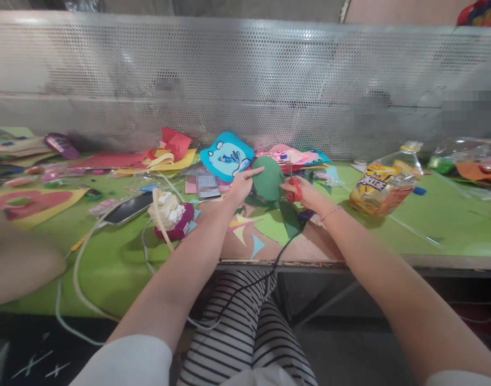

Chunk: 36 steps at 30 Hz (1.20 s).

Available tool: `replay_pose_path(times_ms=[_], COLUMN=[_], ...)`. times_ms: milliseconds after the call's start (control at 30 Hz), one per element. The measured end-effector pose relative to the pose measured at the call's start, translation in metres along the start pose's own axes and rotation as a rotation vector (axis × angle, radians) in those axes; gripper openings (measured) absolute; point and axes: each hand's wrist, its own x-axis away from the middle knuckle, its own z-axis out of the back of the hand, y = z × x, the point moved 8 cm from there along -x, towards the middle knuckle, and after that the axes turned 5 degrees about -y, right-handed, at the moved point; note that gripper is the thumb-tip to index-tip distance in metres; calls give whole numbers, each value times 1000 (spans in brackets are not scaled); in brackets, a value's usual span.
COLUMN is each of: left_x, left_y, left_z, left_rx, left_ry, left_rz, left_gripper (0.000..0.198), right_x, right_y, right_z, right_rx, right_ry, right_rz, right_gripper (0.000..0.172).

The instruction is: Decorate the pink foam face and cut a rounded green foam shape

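Note:
A rounded piece of dark green paper is held up over the table's front part. My left hand pinches its left edge, with the index finger lying across the front. In my right hand are red-handled scissors, blades pointing up beside the paper's right edge. Whether the blades touch the paper I cannot tell. Below lie light green paper and several small coloured scraps, among them a pale blue one. Just behind my left hand lies a blue paper cutout with a cartoon drawing.
A clear plastic bottle with a yellow label stands at the right. Left are a phone, a purple-and-cream object and loose cables. Another person's arm rests at the left edge. A perforated metal panel closes off the back.

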Motion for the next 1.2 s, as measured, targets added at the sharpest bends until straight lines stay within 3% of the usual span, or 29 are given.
replay_pose_path(times_ms=[167, 267, 433, 533, 767, 900, 1033, 1200], left_x=[-2, 0, 1, 0, 2, 5, -1, -6], left_y=[-1, -1, 10, 8, -8, -11, -10, -12], left_z=[-10, -14, 1, 6, -9, -15, -4, 18], left_rx=[14, 76, 219, 134, -237, -306, -257, -119], left_ry=[-100, -180, -57, -5, -210, -290, -177, 31], left_rz=[-50, -58, -86, -34, 47, 62, 24, 32], left_gripper=[53, 49, 40, 49, 36, 24, 22, 20], right_x=[-3, -2, 4, 7, 6, 3, 2, -6], right_y=[-7, -15, -28, -33, -39, -42, -42, -21], right_z=[3, 12, 16, 14, 19, 25, 36, 38], right_rx=[-44, -3, 136, 191, 209, 212, 206, 160], right_ry=[10, 85, 67, 24, 83, 154, 195, 66], right_rz=[93, 160, 210, 237, 338, 384, 386, 204], right_gripper=[45, 41, 34, 32, 34, 40, 38, 42])
